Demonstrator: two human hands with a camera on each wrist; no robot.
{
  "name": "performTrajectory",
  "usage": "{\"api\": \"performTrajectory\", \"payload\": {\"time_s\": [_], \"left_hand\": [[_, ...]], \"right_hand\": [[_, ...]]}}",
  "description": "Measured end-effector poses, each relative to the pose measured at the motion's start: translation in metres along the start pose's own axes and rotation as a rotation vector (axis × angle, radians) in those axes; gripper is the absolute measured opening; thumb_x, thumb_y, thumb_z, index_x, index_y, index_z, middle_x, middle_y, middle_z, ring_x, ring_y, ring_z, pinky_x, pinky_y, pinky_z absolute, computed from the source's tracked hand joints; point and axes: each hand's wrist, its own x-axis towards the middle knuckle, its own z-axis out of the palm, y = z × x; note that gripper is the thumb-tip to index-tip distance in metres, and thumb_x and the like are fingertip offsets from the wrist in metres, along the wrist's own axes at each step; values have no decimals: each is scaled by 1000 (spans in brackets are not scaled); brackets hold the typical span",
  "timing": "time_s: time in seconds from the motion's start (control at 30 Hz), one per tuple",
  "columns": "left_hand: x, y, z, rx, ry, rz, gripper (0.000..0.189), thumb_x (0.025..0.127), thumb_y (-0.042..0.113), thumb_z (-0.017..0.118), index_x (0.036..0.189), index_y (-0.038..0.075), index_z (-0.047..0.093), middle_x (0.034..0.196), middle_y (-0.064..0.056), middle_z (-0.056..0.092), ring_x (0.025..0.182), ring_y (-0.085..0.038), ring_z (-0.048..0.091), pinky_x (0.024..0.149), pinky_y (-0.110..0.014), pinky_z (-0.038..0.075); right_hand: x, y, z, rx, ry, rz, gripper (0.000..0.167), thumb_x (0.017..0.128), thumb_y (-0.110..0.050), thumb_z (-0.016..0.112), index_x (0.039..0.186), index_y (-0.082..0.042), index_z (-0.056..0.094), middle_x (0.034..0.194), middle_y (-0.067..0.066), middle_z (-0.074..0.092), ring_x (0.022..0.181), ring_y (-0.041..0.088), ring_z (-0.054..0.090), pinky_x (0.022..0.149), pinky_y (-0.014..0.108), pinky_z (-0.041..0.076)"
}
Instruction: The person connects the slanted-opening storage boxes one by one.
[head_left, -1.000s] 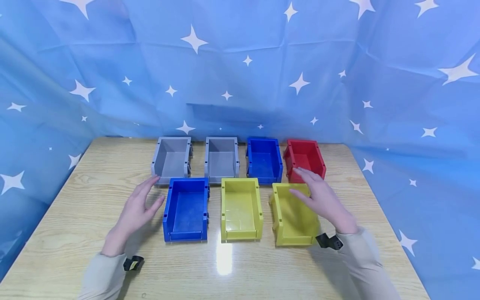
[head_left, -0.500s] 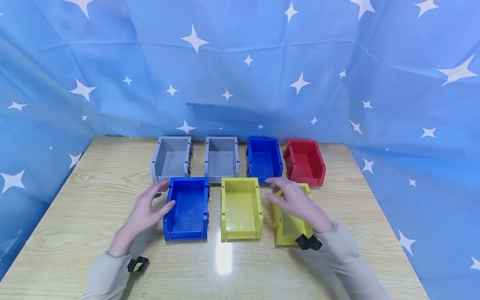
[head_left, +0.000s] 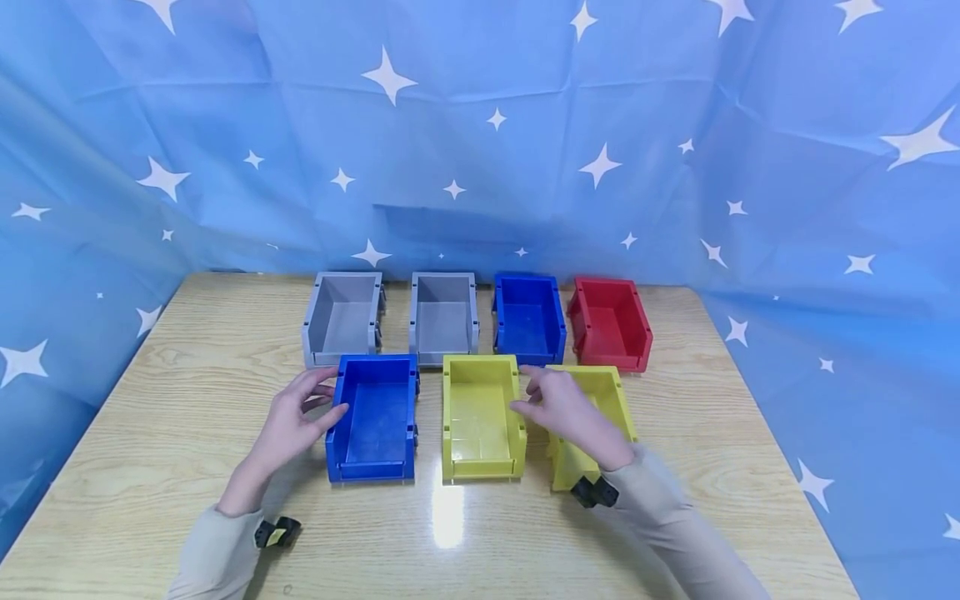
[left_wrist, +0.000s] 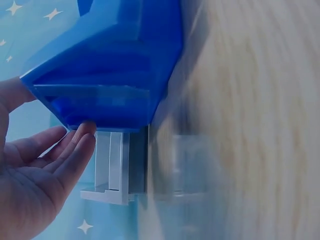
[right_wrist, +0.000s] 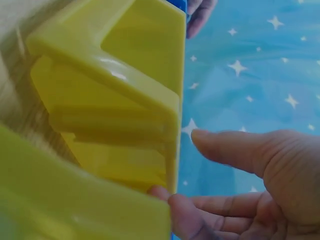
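My left hand [head_left: 291, 425] is at the left wall of the front blue bin [head_left: 377, 421]. Its thumb reaches over the rim and its loosely bent fingers stay outside; the left wrist view hides the thumb tip behind the bin [left_wrist: 115, 65]. My right hand [head_left: 564, 408] reaches to the right wall of the middle yellow bin [head_left: 480, 417]. In the right wrist view, the thumb [right_wrist: 230, 147] stands apart from the rim and the fingers lie by the gap between the yellow bins. My right forearm passes over the right yellow bin [head_left: 611, 396], hiding part of it.
Behind stand two grey bins [head_left: 345, 312] [head_left: 442, 321], another blue bin [head_left: 528, 321] and a red bin [head_left: 611, 325]. All sit on a wooden table [head_left: 360, 542] before a star-patterned blue cloth [head_left: 480, 167].
My right hand has moved left and down, from over the right yellow bin to the middle one's right wall. My left hand has shifted right to the front blue bin's rim.
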Motion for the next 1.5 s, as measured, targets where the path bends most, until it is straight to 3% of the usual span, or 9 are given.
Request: {"api": "performTrajectory", "payload": {"time_s": [0.27,0.5,0.63,0.73,0.87,1.1,1.27,1.37,1.5], "left_hand": [[-2,-6,1,-140,-29,-134,49,82,-7,66,127,-9,49,121,-23,50,97,-36,59,81,-23,52],[-3,-9,2,-181,-27,-169,49,83,-6,66,128,-9,48,125,-24,48,98,-21,59,80,-12,48],[-3,-10,2,-197,-27,-177,49,83,-6,66,128,-8,48,127,-24,47,97,-12,58,81,-12,48],[-2,-10,2,-208,-28,-174,50,82,-7,65,128,-9,47,128,-24,47,96,-6,57,81,-12,48],[-3,-11,2,-212,-29,-171,50,82,-8,65,128,-9,47,127,-24,47,95,-4,57,81,-12,48],[-2,-10,2,-202,-37,-174,50,82,-6,66,128,-9,47,126,-24,47,96,-6,57,81,-12,48],[-2,-10,2,-201,-42,-181,50,82,-6,66,128,-10,47,125,-24,47,94,-1,56,80,-12,48],[-2,-9,1,-196,-44,-183,50,82,-6,66,128,-9,47,125,-24,48,95,-4,56,81,-13,48],[-2,-6,1,-213,-43,-189,51,83,-5,66,129,-9,47,127,-24,47,100,-24,58,81,-14,48]], "right_hand": [[4,-1,10,13,4,-12,60,79,-8,74,128,13,48,76,10,65,57,13,55,49,20,45],[6,-3,14,123,-18,59,64,80,-4,72,132,16,41,79,15,65,46,11,45,42,19,36],[9,-1,16,165,4,127,56,79,-4,72,126,15,48,89,16,66,49,11,50,47,21,45],[10,1,17,176,16,163,57,79,-5,73,127,12,47,82,11,64,52,11,54,52,24,49],[11,2,19,212,27,189,59,80,-5,72,129,8,44,76,8,60,51,13,54,50,26,49],[12,1,20,241,46,208,56,80,-5,71,129,5,46,87,9,59,75,19,57,55,27,53],[15,0,22,247,43,222,57,80,-2,70,131,6,45,89,13,60,76,20,56,54,27,54],[16,0,22,245,40,224,58,79,-1,69,131,6,45,88,12,60,73,19,56,54,26,53],[18,0,22,238,46,209,58,78,-1,69,131,7,47,83,8,60,72,17,56,58,26,52]]}}
